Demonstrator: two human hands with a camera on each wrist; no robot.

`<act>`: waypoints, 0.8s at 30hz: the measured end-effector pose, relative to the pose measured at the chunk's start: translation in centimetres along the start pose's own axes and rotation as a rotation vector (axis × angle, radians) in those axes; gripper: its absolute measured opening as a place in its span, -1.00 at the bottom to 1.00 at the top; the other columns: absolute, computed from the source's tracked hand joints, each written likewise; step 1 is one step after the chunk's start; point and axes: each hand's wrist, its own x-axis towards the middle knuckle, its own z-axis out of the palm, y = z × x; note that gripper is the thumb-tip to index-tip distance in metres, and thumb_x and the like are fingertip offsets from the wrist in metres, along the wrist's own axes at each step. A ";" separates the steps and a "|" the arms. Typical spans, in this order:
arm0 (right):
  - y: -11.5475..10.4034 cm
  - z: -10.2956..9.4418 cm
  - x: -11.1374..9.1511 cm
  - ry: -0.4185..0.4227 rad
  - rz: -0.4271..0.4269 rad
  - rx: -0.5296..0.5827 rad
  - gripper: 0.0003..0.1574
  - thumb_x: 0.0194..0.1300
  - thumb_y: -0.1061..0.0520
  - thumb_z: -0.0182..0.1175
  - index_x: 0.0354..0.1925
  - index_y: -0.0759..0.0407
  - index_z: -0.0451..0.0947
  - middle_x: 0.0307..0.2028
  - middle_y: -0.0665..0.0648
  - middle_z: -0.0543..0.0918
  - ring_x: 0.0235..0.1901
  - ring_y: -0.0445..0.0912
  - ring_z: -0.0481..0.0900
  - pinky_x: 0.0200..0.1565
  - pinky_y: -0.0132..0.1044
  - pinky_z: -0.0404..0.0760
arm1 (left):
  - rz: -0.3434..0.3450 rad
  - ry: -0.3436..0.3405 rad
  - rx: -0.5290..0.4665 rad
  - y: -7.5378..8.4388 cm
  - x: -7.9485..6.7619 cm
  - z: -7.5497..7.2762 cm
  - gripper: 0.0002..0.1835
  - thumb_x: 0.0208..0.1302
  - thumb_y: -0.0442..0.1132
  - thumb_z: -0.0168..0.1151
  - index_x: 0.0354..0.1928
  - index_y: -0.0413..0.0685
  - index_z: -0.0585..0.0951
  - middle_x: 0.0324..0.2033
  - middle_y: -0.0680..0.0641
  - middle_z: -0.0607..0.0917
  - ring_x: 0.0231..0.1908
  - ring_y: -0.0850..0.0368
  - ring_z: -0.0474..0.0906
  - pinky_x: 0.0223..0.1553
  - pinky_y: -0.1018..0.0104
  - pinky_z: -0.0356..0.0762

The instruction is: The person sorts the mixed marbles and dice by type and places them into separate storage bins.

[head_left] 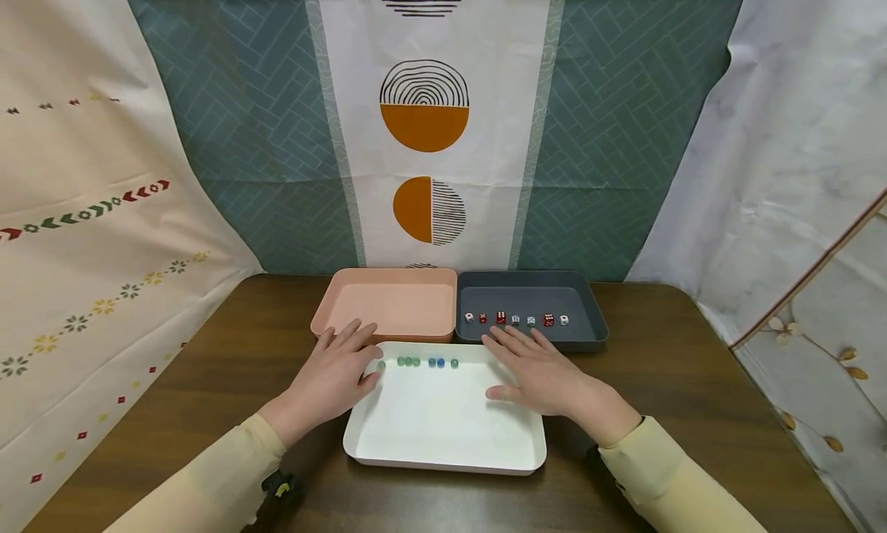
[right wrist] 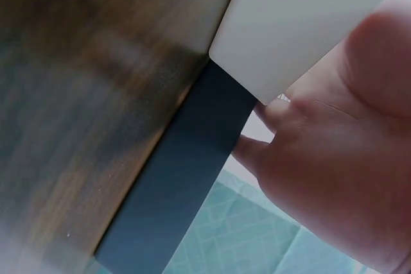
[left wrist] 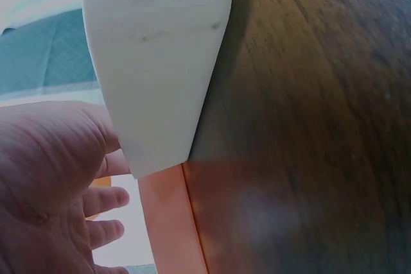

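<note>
A white tray (head_left: 443,433) lies on the table, with a row of several small green and blue glass marbles (head_left: 409,361) along its far side. Over the tray's left edge is my left hand (head_left: 336,375), fingers spread and nothing in its grasp; its thumb and index finger are near the leftmost marble. My right hand (head_left: 537,375) spreads its fingers above the right edge, holding nothing. Its fingertips reach the near rim of the dark grey tray (head_left: 530,283), where several red and white dice (head_left: 501,317) stand in a row. Both wrist views show the palms beside the white tray's outer wall.
A pink tray (head_left: 388,302) sits behind the white one, side by side with the dark grey tray. All three rest on a brown wooden table (head_left: 658,363). Patterned cloths (head_left: 277,117) hang behind the table and at both sides.
</note>
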 end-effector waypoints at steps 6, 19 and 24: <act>-0.2 -0.2 -0.1 -0.004 -0.008 0.012 0.19 0.54 -0.40 0.30 0.79 0.08 0.08 0.76 0.21 0.06 0.74 0.22 -0.04 0.65 0.35 -0.08 | 0.000 0.014 0.073 0.3 0.2 0.1 -0.73 0.39 -0.17 0.56 0.07 -0.05 0.83 0.44 -0.32 0.60 0.50 -0.45 0.41 0.44 -0.60 0.24; -0.3 -0.3 0.1 -0.014 0.009 -0.002 0.19 0.53 -0.39 0.32 0.79 0.08 0.08 0.76 0.20 0.08 0.74 0.20 -0.02 0.65 0.34 -0.08 | -0.003 -0.006 0.117 0.7 0.8 0.7 -0.70 0.30 -0.18 0.62 0.04 -0.01 0.83 0.38 -0.31 0.64 0.46 -0.44 0.46 0.39 -0.58 0.30; -0.2 -0.3 -0.2 -0.023 0.011 0.010 0.18 0.56 -0.39 0.29 0.79 0.08 0.06 0.77 0.18 0.06 0.74 0.18 -0.03 0.65 0.32 -0.10 | 0.018 0.018 0.125 0.8 0.9 0.8 -0.73 0.24 -0.21 0.65 -0.03 0.00 0.82 0.33 -0.29 0.66 0.41 -0.44 0.49 0.34 -0.57 0.37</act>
